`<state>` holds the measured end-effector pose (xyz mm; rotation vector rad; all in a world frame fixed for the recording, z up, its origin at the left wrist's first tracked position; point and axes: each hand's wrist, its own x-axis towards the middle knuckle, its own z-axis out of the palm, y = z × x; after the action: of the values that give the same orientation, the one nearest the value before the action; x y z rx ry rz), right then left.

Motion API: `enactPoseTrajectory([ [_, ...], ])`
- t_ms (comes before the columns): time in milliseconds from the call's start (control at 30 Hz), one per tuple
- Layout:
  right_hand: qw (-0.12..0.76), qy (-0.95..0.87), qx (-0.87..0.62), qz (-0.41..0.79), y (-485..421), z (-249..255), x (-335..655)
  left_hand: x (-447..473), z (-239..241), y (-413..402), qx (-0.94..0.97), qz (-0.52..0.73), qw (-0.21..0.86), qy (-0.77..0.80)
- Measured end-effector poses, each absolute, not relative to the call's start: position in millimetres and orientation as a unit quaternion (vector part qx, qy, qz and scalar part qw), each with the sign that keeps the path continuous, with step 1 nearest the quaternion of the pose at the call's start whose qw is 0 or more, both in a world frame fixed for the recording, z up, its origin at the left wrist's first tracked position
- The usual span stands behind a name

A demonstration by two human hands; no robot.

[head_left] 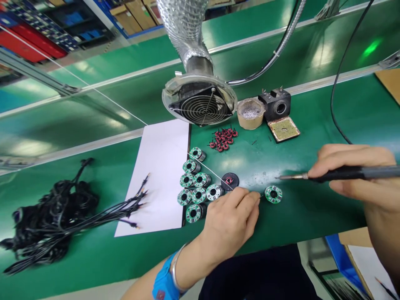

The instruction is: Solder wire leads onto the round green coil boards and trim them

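Observation:
My right hand [356,171] grips a soldering iron [340,173] like a pen, its metal tip pointing left above the bench. Just below that tip, a round green circuit board with a black centre [273,194] rests apart from the others. My left hand [233,221] is closed, its fingers pinching a thin solder wire [209,167] that runs in from the upper left. Beside the left knuckles lies a black disc [235,181] with a small red coil [229,180] on it. Several cylindrical motor parts topped with green ring boards [198,195] stand left of this hand.
A fume extractor fan [204,107] hangs over the bench. Behind are red coils [223,139], a solder-filled pot [250,113] and an iron stand with sponge [283,128]. Black cables [59,212] lie at left, partly over a white sheet [156,166].

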<state>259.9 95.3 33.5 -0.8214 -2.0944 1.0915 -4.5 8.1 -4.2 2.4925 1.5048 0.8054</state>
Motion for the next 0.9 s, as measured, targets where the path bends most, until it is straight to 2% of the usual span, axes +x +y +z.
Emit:
enactPoseTrajectory([
  [133, 0.367, -0.784, -0.343, 0.365, 115.2, 31.6, 259.3, -5.2, 6.9, 0.6, 0.818, 0.253, 0.119, 0.503],
  [333, 0.473, -0.783, -0.372, 0.153, 157.6, 3.1, 225.4, 18.6, -8.6, -4.9, 0.804, 0.263, 0.142, 0.513],
  [400, 0.471, -0.791, -0.374, 0.109, 169.8, -9.6, 214.9, 28.2, -19.0, -2.1, 0.806, 0.266, 0.135, 0.511],
  [500, 0.420, -0.822, -0.374, 0.098, 176.9, -17.5, 215.4, 38.6, -32.4, 2.8, 0.795, 0.269, 0.159, 0.520],
  [667, 0.499, -0.742, -0.446, 0.040, 169.7, -12.3, 249.8, 44.4, -44.9, 9.1, 0.768, 0.283, 0.239, 0.523],
  [767, 0.506, -0.717, -0.478, 0.034, 172.2, -21.5, 258.2, 41.4, -38.4, 11.2, 0.718, 0.327, 0.335, 0.515],
  [900, 0.464, -0.735, -0.493, 0.028, 190.3, -39.9, 242.9, 32.4, -13.3, 10.5, 0.526, 0.419, 0.563, 0.480],
])
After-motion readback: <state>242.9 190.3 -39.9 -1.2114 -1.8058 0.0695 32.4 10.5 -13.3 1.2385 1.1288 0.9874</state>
